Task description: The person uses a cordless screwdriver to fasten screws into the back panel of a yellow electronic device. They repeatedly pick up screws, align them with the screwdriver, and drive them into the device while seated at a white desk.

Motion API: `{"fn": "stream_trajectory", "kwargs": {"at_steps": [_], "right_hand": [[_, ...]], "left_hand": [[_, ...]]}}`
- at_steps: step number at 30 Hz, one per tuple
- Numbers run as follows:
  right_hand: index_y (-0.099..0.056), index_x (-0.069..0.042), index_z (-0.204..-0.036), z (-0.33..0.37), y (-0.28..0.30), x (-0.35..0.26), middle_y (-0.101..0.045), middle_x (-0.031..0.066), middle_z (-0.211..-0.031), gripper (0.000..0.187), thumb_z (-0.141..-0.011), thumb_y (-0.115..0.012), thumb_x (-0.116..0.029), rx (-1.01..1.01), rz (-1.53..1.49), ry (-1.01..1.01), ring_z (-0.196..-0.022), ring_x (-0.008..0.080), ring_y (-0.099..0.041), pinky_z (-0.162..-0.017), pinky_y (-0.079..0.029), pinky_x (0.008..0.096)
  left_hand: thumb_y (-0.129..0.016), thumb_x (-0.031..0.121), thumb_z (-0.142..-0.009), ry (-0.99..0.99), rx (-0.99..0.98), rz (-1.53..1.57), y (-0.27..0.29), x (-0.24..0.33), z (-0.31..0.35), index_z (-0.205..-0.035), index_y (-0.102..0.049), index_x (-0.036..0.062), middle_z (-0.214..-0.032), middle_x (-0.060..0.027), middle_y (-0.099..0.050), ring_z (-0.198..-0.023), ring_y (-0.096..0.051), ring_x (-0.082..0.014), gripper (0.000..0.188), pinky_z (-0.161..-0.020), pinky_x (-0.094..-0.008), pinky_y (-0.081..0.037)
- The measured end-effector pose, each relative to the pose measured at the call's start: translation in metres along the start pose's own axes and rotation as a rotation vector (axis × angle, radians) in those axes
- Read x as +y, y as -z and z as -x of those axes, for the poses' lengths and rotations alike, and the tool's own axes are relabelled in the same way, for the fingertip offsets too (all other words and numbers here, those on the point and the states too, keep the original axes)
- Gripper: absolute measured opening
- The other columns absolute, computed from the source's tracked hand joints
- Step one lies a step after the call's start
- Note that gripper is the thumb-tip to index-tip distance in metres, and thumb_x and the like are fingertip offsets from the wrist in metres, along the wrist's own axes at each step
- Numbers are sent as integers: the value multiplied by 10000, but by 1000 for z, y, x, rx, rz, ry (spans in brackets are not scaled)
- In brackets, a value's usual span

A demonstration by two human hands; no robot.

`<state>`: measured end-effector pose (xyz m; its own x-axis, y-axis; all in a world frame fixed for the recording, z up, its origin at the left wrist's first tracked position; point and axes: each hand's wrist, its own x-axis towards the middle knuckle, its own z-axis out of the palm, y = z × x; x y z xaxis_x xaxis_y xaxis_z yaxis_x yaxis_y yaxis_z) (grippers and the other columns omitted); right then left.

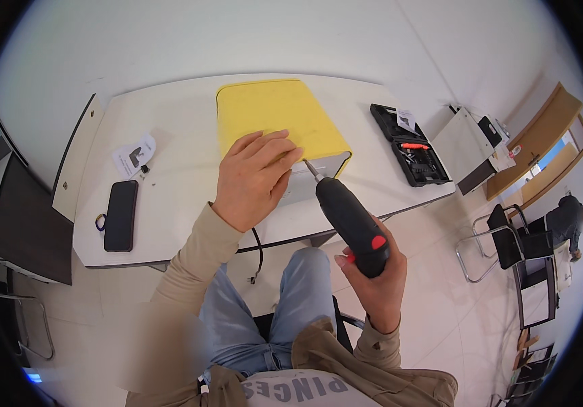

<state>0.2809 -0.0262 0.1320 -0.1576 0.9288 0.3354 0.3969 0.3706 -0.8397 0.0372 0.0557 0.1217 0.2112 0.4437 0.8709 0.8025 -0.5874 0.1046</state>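
At the frame's centre, the left hand (254, 178) lies flat, fingers spread, on a boxy device with a smooth yellow top (274, 115) and pale front, standing on the white worktop (183, 197). The right hand (373, 275) has its grip clenched round a matte black electric screwdriver (351, 224) with red buttons, its metal bit touching the device's front edge. Upper right lies an open black tool case (410, 144); left, a small white paper label (133, 156) and a black phone (121, 215).

Tan long sleeves (190, 271); light blue jeans (264, 312); grey printed shirt.
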Motion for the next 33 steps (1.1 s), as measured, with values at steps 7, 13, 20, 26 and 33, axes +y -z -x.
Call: {"fn": "stream_trajectory", "kwargs": {"at_steps": [7, 13, 20, 26, 33], "right_hand": [[-511, 15, -1391, 2, -4, 8, -720, 152, -1010, 673, -780, -793, 7, 5, -72, 25, -822, 167, -714, -780, -551, 295], [-506, -5, -1405, 3, -7, 14, -721, 164, -1008, 681, -787, -793, 0, 11, -35, 51, -833, 184, -719, -783, -552, 303], [-504, -14, -1407, 2, -7, 14, -726, 152, -958, 696, -777, -800, -6, 13, -56, 65, -814, 194, -726, -765, -552, 300], [-499, -11, -1407, 2, -8, 17, -729, 142, -941, 697, -778, -798, -7, 15, -54, 77, -811, 190, -731, -758, -558, 300], [-498, -12, -1407, 2, -8, 15, -729, 143, -931, 691, -784, -794, -7, 16, -36, 77, -810, 189, -733, -751, -563, 302]], "left_hand": [[-738, -32, -723, 17, 15, 5, -2, 1, 0, -1073, -716, 88, -1072, -46, -674, -1105, -659, -282, 371, -944, -436, -502], [-729, -40, -725, 42, 5, 14, -3, 1, 1, -1082, -716, 82, -1095, -48, -678, -1099, -660, -282, 377, -948, -437, -495], [-717, -31, -745, 36, 10, -7, -1, 4, -1, -1056, -721, 80, -1065, -39, -671, -1062, -666, -258, 330, -939, -432, -502], [-708, -24, -759, 40, 25, -14, -2, 6, -1, -1041, -728, 73, -1049, -39, -670, -1037, -672, -248, 299, -927, -434, -513], [-726, -34, -739, 53, 7, 7, -2, 4, 0, -1084, -723, 75, -1082, -56, -681, -1069, -673, -287, 362, -953, -452, -507]]}}
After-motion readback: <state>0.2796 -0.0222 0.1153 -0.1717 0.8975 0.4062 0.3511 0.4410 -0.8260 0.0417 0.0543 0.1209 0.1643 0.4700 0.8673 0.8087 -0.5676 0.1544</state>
